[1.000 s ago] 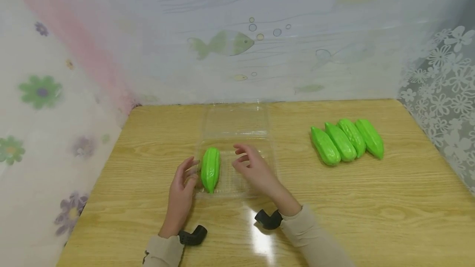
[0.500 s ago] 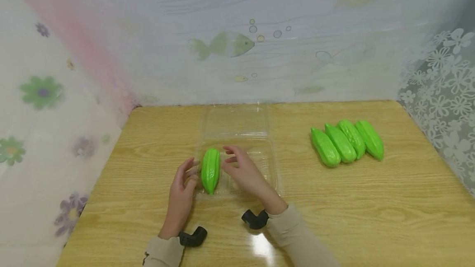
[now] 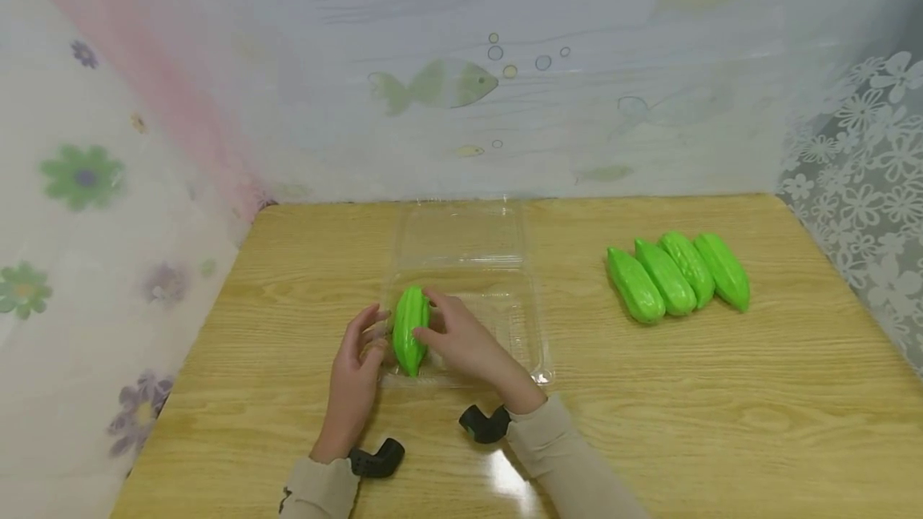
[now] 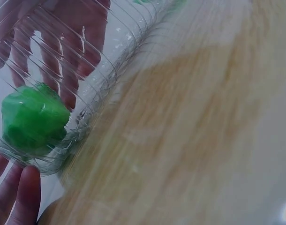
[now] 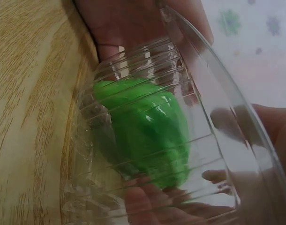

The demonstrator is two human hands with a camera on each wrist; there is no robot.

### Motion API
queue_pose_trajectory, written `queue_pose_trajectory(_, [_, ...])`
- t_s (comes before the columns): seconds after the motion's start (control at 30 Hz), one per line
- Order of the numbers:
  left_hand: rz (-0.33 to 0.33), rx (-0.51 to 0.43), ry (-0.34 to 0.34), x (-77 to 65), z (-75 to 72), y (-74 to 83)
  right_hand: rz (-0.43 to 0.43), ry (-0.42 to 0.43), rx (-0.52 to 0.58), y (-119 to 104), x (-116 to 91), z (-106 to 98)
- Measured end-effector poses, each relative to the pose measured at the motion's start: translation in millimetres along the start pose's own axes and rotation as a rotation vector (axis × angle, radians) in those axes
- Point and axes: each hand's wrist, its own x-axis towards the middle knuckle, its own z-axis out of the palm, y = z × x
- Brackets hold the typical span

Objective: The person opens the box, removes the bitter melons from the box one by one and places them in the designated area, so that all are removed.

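In the head view, one green ridged toy vegetable (image 3: 407, 331) lies lengthwise along the left side of a clear plastic clamshell box (image 3: 530, 319). My right hand (image 3: 465, 339) reaches over the box from the right. Its thumb tip and forefinger meet the vegetable's right flank. Outside the box's left wall is my left hand (image 3: 353, 379), its fingers loosely bent along the plastic. Through the wall, the left wrist view shows the vegetable (image 4: 35, 119) with left fingertips (image 4: 29, 187) at the box edge. In the right wrist view, fingers (image 5: 138, 201) sit against the vegetable (image 5: 147, 126).
Several more green toy vegetables (image 3: 671, 275) lie side by side on the wooden table (image 3: 685, 415), at the right. The box lid (image 3: 461, 235) is folded back towards the patterned wall (image 3: 433, 14). A black bracket (image 3: 378, 459) is on each wrist.
The right hand has moved left across the box until it touches the vegetable. My left hand has stayed beside the box's left wall.
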Motion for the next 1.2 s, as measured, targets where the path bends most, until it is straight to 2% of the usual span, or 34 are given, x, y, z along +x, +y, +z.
queue_pose_trajectory(0.1, [-0.004, -0.004, 0.0, -0.1, 0.2, 0.8, -0.024, -0.056, 0.012, 2, 1, 1])
queue_pose_trajectory(0.27, [-0.003, -0.012, 0.004, 0.8, 0.3, -1.3, -0.036, -0.089, -0.043, 2, 1, 0])
queue_pose_trajectory(0.43, [0.0, -0.021, 0.004, 4.9, -0.2, -14.1, -0.052, -0.145, -0.136, 3, 0, 0])
queue_pose_trajectory(0.6, [0.023, -0.015, 0.007, 7.3, 0.4, -24.3, -0.059, -0.159, -0.162, 5, 2, 0])
queue_pose_trajectory(0.87, [0.028, 0.006, 0.009, 7.0, 0.2, -25.5, -0.101, -0.19, -0.09, 7, 3, 1])
queue_pose_trajectory(1.2, [0.031, -0.003, 0.001, 7.7, 0.2, -25.0, -0.059, -0.147, 0.073, 4, 0, 0])
